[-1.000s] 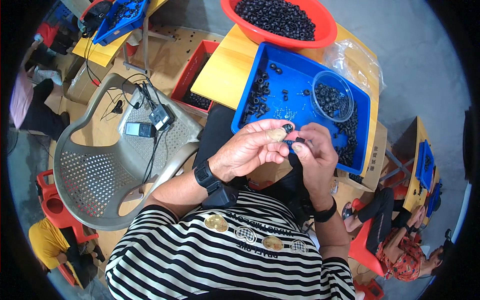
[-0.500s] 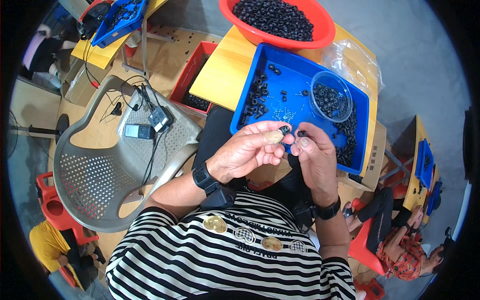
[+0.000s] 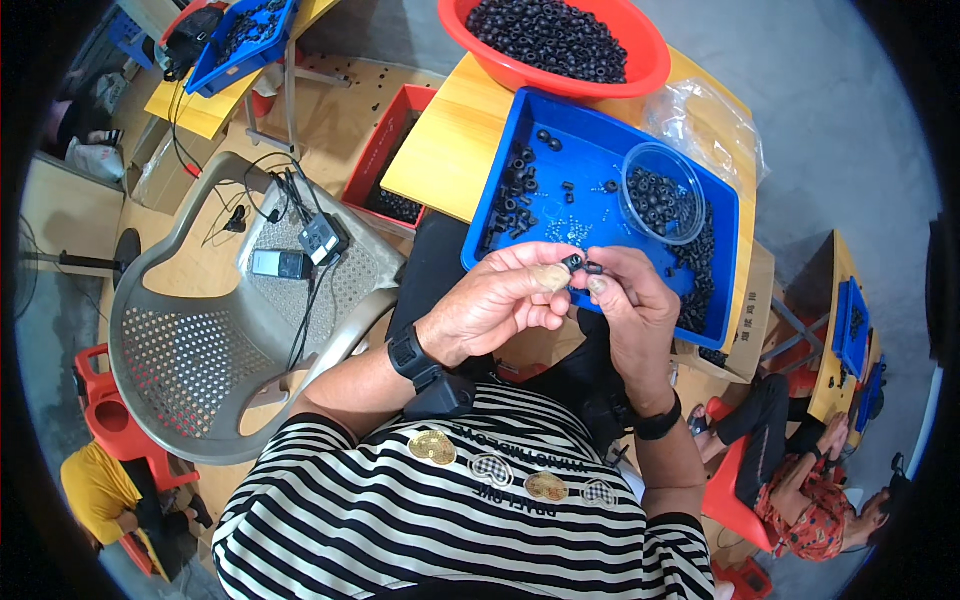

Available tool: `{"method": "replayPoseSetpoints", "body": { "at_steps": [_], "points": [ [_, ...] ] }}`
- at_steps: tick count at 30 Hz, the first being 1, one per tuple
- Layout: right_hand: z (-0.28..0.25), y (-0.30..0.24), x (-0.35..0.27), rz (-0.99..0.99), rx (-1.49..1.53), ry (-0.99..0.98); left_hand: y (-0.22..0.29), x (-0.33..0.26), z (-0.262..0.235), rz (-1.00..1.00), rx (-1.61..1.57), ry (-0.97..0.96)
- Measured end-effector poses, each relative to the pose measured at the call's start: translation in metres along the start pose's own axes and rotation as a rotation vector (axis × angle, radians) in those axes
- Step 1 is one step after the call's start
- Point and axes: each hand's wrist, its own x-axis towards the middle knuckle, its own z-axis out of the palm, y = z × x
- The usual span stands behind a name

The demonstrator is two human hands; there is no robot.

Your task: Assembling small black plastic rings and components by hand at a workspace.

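Note:
Between thumb and fingers, my left hand (image 3: 505,295) pinches a small black ring-shaped part (image 3: 572,262), its open end showing. My right hand (image 3: 635,305) pinches a smaller black piece (image 3: 594,268) right beside it; whether the two touch I cannot tell. Both hands are over the near edge of a blue tray (image 3: 600,135). In the tray lie loose black parts (image 3: 515,190) on the left, tiny clear pieces (image 3: 568,230) in the middle and a round clear tub (image 3: 662,193) of black parts on the right, with more parts around it.
Behind the tray, a red basin (image 3: 655,75) full of black rings stands on the yellow table (image 3: 440,150). A clear plastic bag (image 3: 710,120) lies beside it. To the left are a red crate (image 3: 385,135) and a grey chair (image 3: 190,330) holding devices and cables. Other people sit farther off.
My right hand has moved slightly left and turned, bringing its black piece up close to the part in my left hand. My left hand has barely moved.

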Motion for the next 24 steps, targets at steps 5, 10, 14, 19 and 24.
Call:
{"method": "replayPoseSetpoints", "body": {
  "at_steps": [5, 10, 14, 19, 24],
  "points": [
    [0.0019, -0.0006, 0.0009, -0.034, -0.113, 0.010, 0.0006, -0.0023, 0.0037, 0.024, 0.046, 0.023],
    [0.0041, -0.0020, 0.0035, -0.087, -0.186, 0.017, 0.0014, -0.0039, 0.0046, 0.048, 0.088, 0.022],
    [0.0051, -0.0054, 0.0049, -0.102, -0.265, -0.005, 0.0011, -0.0041, 0.0030, 0.072, 0.129, 0.031],
    [0.0043, -0.0066, 0.0081, -0.212, -0.412, -0.055, 0.0003, -0.0056, -0.0017, 0.105, 0.170, 0.058],
    [0.0045, -0.0056, 0.0077, -0.208, -0.396, -0.076, 0.0022, -0.0082, -0.0016, 0.090, 0.107, 0.091]
  ]
}}
